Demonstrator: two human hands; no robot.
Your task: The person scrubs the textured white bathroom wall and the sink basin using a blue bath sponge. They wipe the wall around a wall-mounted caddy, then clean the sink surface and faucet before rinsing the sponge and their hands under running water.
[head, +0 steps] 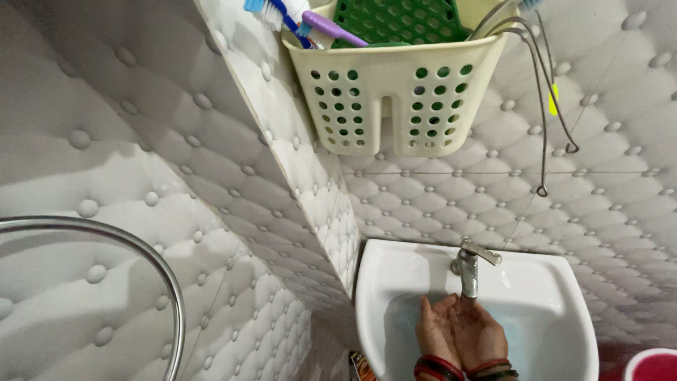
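**Operator:** Report the position and state of both hands.

**Observer:** The left hand (435, 331) and the right hand (479, 333) sit together, touching along their inner edges, inside the white wash basin (550, 282). Both are directly below the spout of the metal tap (468, 268). Fingers on both hands are extended and loosely spread, palms cupped upward. Neither hand grips anything. Red and dark bangles (441, 367) circle both wrists.

**Operator:** Is water running?

**Observer:** Cannot tell. No stream is distinguishable under the spout.

**Operator:** Location of the tap?

**Observer:** It stands upright at the rear centre of the basin, its lever angled to the right. The fingertips are just beneath its outlet.

**Operator:** List the surrounding items.

**Observer:** A cream perforated basket (391, 99) hangs on the wall above the basin. It holds a green lattice insert (402, 20), a purple toothbrush (331, 27) and a blue toothbrush (271, 10). A bent metal wire (543, 106) hangs from the basket's right side. The walls are white quilted panels (141, 141). A curved chrome rail (166, 275) is at lower left. A red container with a white rim (652, 365) is at lower right.
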